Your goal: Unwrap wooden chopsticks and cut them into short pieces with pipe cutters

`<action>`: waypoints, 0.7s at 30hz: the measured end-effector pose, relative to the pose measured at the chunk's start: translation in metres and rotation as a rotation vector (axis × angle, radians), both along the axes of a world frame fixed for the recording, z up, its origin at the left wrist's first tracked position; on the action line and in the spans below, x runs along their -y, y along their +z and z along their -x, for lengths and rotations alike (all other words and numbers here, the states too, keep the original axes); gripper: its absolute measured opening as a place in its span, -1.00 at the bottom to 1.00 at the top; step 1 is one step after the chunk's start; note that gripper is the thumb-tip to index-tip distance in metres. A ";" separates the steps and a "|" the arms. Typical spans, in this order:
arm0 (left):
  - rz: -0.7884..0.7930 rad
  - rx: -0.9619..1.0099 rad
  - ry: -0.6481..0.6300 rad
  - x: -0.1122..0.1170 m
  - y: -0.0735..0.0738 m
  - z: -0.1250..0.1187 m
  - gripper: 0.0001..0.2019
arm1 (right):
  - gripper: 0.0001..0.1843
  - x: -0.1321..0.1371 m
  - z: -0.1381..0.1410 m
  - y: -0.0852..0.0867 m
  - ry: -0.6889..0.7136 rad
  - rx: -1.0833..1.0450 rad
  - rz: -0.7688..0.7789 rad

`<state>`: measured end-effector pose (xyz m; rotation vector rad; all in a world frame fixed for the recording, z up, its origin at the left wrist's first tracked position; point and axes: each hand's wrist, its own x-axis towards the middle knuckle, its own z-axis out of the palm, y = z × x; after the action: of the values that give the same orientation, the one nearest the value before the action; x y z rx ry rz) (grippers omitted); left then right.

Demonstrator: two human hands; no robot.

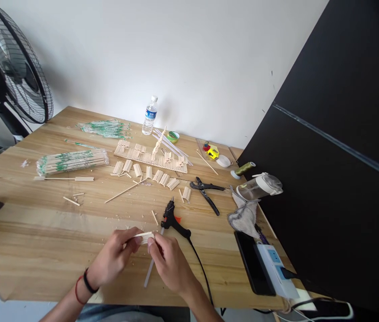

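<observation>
My left hand (113,257) and my right hand (169,261) meet at the near edge of the wooden table (41,232). Both pinch a small bundle of short wooden sticks (144,237) between their fingertips, one hand at each end. A black glue gun (172,219) lies just beyond the hands, and a glue stick (149,273) pokes out under my right hand. Farther back lie several small stick bundles (149,172) and a flat raft of sticks (149,156).
Black pliers (206,190), a packet of chopsticks (71,161), more green-wrapped chopsticks (105,129), a water bottle (149,115), a thread spool (243,169), a clear jar (259,187), a phone (253,264) and a power strip (274,268) lie around. A fan (11,67) stands at left.
</observation>
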<state>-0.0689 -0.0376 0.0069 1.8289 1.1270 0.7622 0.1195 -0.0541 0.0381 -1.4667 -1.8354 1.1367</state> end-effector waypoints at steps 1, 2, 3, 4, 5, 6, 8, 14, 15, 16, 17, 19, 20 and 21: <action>0.002 -0.021 -0.036 -0.001 0.001 0.002 -0.67 | -0.70 -0.001 -0.003 0.002 0.031 0.017 0.004; -0.002 -0.040 -0.064 -0.002 0.001 0.004 -0.68 | -0.80 -0.002 -0.006 0.005 0.063 0.028 0.015; -0.010 -0.054 -0.082 -0.001 0.001 0.006 -0.70 | -0.90 -0.003 -0.009 0.007 0.093 0.036 0.027; -0.016 -0.064 -0.089 -0.001 0.000 0.006 -0.71 | -0.91 -0.004 -0.010 0.008 0.119 0.043 0.033; -0.018 -0.069 -0.089 0.000 0.000 0.007 -0.71 | -0.87 -0.004 -0.012 0.009 0.139 0.050 0.031; -0.014 -0.070 -0.086 0.001 0.000 0.007 -0.70 | -0.85 -0.005 -0.012 0.010 0.150 0.054 0.025; 0.030 -0.053 -0.096 0.003 0.000 0.006 -0.69 | -0.87 -0.005 -0.012 0.008 0.141 0.033 0.022; 0.274 0.172 -0.200 0.000 0.005 0.015 -0.64 | -0.85 -0.006 -0.013 0.002 0.035 -0.166 0.153; 0.291 0.198 -0.204 -0.001 0.005 0.016 -0.62 | -0.85 -0.006 -0.014 0.002 0.029 -0.179 0.168; 0.305 0.215 -0.206 -0.002 0.004 0.017 -0.62 | -0.83 -0.006 -0.015 0.002 0.030 -0.188 0.180; 0.315 0.221 -0.205 -0.003 0.004 0.018 -0.63 | -0.83 -0.006 -0.015 0.002 0.036 -0.197 0.194; 0.331 0.228 -0.200 -0.003 0.002 0.018 -0.65 | -0.82 -0.006 -0.015 0.003 0.053 -0.218 0.219; 0.338 0.233 -0.202 -0.003 0.002 0.018 -0.65 | -0.81 -0.006 -0.015 0.003 0.061 -0.228 0.230; 0.342 0.239 -0.204 -0.003 0.002 0.018 -0.65 | -0.81 -0.005 -0.015 0.003 0.068 -0.238 0.238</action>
<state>-0.0867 -0.0348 0.0084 1.4938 0.8426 0.6074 0.1347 -0.0490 0.0408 -1.3337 -1.6409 1.5366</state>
